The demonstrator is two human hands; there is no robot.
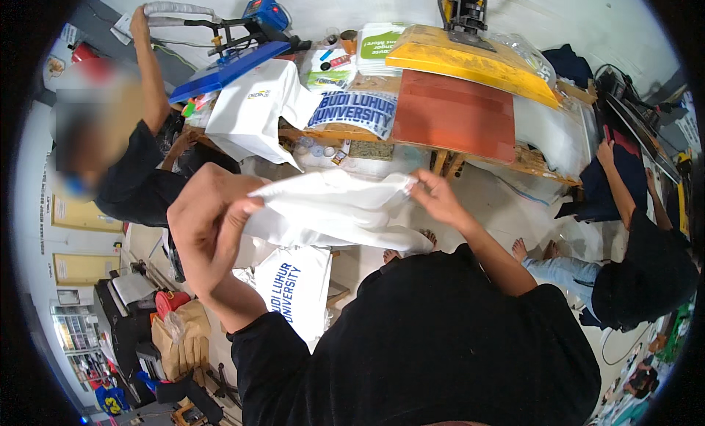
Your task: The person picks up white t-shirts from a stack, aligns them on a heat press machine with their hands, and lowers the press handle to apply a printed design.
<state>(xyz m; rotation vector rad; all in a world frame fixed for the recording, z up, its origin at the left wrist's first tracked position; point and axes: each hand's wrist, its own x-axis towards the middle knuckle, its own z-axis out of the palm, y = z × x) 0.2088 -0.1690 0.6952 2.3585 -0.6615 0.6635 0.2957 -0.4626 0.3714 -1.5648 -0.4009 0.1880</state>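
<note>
A white piece of fabric [330, 206], which looks like a T-shirt, hangs stretched between my two hands above the floor in front of the bench. My left hand [224, 224] pinches its left end, fingers partly hidden. My right hand [435, 195] grips the top edge at the other end between thumb and fingers. Below the fabric, to the left, lies a white shirt with blue lettering [305, 286]. Beyond my hands, the heat press has a bare red-brown plate [455, 116] and a raised yellow top [474, 66]. A transfer sheet with blue letters [356, 112] lies beside that plate.
At the left, a person [139, 169] holds the handle of a blue heat press [228, 72], with a white shirt [246, 106] under it. Another person [639, 272] handles dark cloth [620, 187] at the right. Stacked printed sheets [380, 48] lie on the bench.
</note>
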